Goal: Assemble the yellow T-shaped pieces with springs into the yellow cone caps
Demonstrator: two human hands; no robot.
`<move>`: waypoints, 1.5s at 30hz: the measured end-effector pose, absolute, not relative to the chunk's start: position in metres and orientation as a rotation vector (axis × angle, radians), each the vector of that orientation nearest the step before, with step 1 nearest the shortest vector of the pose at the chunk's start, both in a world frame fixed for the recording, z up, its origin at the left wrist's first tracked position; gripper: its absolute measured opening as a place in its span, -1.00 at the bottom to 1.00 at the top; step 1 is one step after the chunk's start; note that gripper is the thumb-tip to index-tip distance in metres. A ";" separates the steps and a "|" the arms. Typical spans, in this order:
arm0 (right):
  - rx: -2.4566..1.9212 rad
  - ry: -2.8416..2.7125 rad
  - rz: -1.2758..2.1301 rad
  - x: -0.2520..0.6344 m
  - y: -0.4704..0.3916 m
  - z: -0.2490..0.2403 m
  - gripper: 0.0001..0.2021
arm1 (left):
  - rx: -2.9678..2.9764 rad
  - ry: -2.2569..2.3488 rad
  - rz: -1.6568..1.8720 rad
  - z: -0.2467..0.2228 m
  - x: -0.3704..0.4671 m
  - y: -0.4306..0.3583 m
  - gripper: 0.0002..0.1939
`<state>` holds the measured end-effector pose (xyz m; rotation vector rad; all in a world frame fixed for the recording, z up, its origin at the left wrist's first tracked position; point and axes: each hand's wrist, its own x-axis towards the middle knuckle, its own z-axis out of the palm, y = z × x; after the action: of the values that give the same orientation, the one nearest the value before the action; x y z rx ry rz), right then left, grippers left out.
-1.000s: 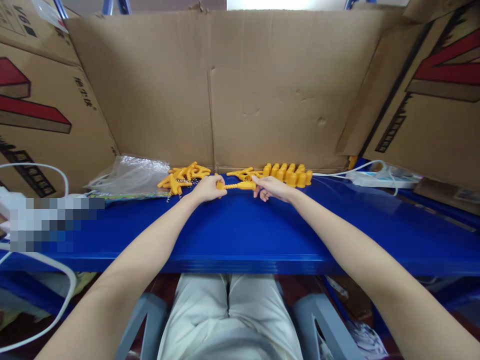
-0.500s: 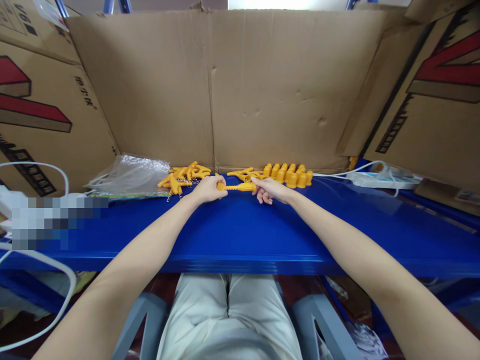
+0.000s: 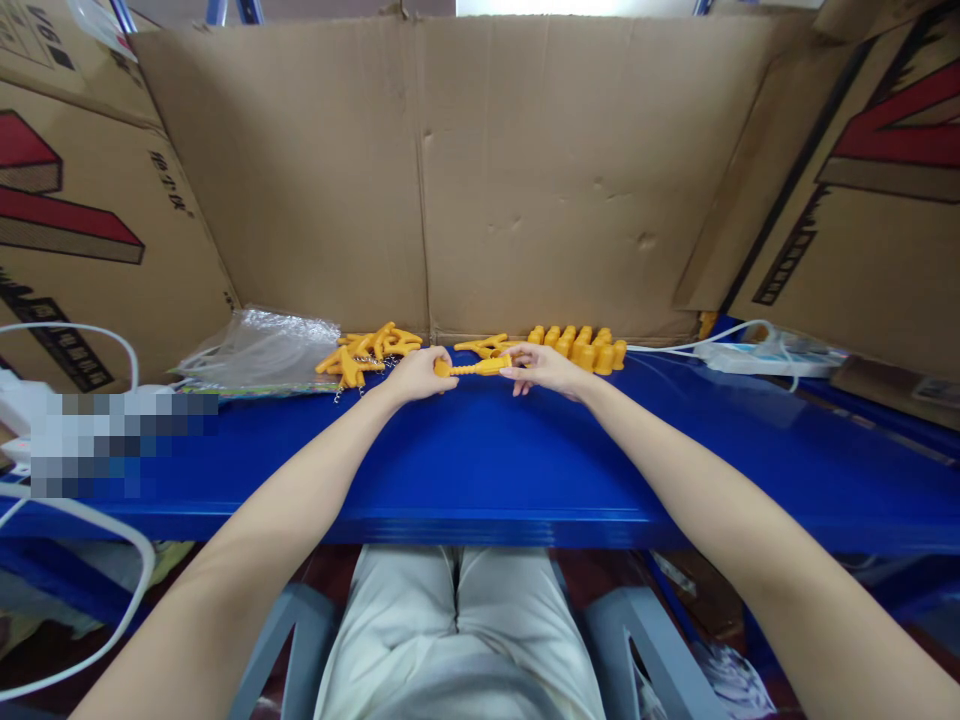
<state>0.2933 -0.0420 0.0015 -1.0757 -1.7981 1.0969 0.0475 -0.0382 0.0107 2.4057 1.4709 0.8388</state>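
Observation:
A yellow threaded piece lies level between my two hands, above the blue table. My left hand is closed on its left end. The fingers of my right hand pinch its right end. Just behind are yellow branched parts on the table. To the left of my left hand, several yellow T-shaped handles with metal spirals lie in a pile. Several yellow cup-shaped parts stand in rows right behind my right hand.
Clear plastic bags lie left on the blue table. A tall cardboard sheet stands behind, with printed boxes at both sides. White power strips with cables sit at left and right.
The fingers of my right hand have shifted and closed more around the right end of the yellow piece. My left hand has stayed nearly in place.

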 end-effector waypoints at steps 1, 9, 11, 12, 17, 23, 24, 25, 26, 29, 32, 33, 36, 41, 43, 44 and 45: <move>-1.069 -1.812 1.079 0.293 -0.041 0.000 -0.68 | 2.407 1.474 0.837 0.011 0.048 -0.038 -0.78; -1.076 -1.864 1.042 0.293 -0.040 0.002 -0.70 | 2.438 1.518 0.835 0.010 0.048 -0.038 -0.73; -1.080 -1.862 1.053 0.293 -0.041 0.002 -0.69 | 2.439 1.517 0.827 0.010 0.048 -0.038 -0.73; -1.086 -1.856 1.061 0.293 -0.041 0.002 -0.68 | 2.442 1.515 0.826 0.010 0.048 -0.039 -0.73; -1.126 -1.792 1.133 0.287 -0.043 -0.001 -0.55 | 2.465 1.518 0.819 0.011 0.049 -0.040 -0.73; -1.280 -1.702 1.141 0.281 -0.048 0.003 -0.49 | 2.466 1.491 0.822 0.010 0.049 -0.040 -0.72; -1.297 -1.698 1.140 0.281 -0.049 0.004 -0.49 | 2.465 1.486 0.830 0.010 0.049 -0.039 -0.72; -1.305 -1.697 1.143 0.281 -0.049 0.004 -0.49 | 2.463 1.480 0.836 0.010 0.049 -0.039 -0.71; -1.309 -1.696 1.147 0.281 -0.048 0.004 -0.48 | 2.459 1.474 0.842 0.010 0.049 -0.039 -0.71; -1.303 -1.706 1.157 0.282 -0.048 0.004 -0.48 | 2.446 1.463 0.859 0.009 0.049 -0.037 -0.71; -1.281 -1.721 1.179 0.284 -0.048 0.004 -0.49 | 2.434 1.464 0.870 0.009 0.047 -0.036 -0.71; -1.263 -1.726 1.189 0.285 -0.048 0.004 -0.52 | 2.431 1.466 0.874 0.010 0.047 -0.036 -0.71; -1.152 -1.758 1.191 0.289 -0.045 0.003 -0.64 | 2.418 1.464 0.887 0.010 0.047 -0.036 -0.70; -1.013 -1.804 1.125 0.293 -0.037 -0.001 -0.59 | 2.398 1.454 0.898 0.010 0.049 -0.037 -0.71; -1.025 -1.801 1.105 0.293 -0.037 -0.001 -0.65 | 2.396 1.442 0.906 0.011 0.049 -0.038 -0.70; -1.027 -1.802 1.099 0.292 -0.037 -0.001 -0.67 | 2.389 1.435 0.904 0.011 0.049 -0.038 -0.69; -1.026 -1.802 1.095 0.292 -0.038 -0.001 -0.69 | 2.378 1.427 0.897 0.011 0.048 -0.039 -0.69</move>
<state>0.2918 -0.0378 -0.0008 -1.0258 -1.8017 1.0951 0.0482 -0.0387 0.0109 2.3781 1.4273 0.8974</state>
